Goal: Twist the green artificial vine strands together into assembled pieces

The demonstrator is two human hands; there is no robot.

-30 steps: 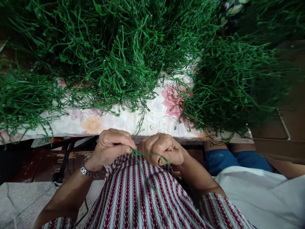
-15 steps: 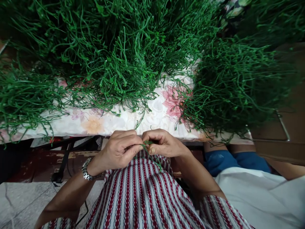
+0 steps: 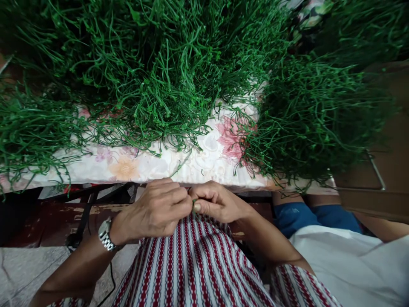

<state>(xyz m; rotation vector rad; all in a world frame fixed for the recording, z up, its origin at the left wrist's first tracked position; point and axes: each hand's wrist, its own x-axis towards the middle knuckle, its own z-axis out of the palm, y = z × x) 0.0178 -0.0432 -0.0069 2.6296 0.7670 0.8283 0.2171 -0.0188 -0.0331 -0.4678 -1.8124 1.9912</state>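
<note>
Both hands meet at the table's near edge, above the lap. My left hand (image 3: 158, 209) is closed, knuckles up, around a thin green plant-like stem (image 3: 181, 164), whose far end sticks out beyond the fingers over the cloth. My right hand (image 3: 220, 202) pinches a small green bit of it between thumb and forefinger, right against the left fist. Most of the stem is hidden inside the fingers. Ahead lies a large heap of similar green stems (image 3: 159, 72) with small forked tips.
A floral tablecloth (image 3: 153, 166) covers the table. Another pile of green stems (image 3: 306, 115) lies to the right, beside a brown cardboard box (image 3: 361, 196). A person in blue shorts (image 3: 316, 215) and a white top sits close on my right.
My left hand has rolled over, knuckles now up, and its wrist has shifted left. Both hands are slightly lower. The green ends once hanging below the fingers no longer show.
</note>
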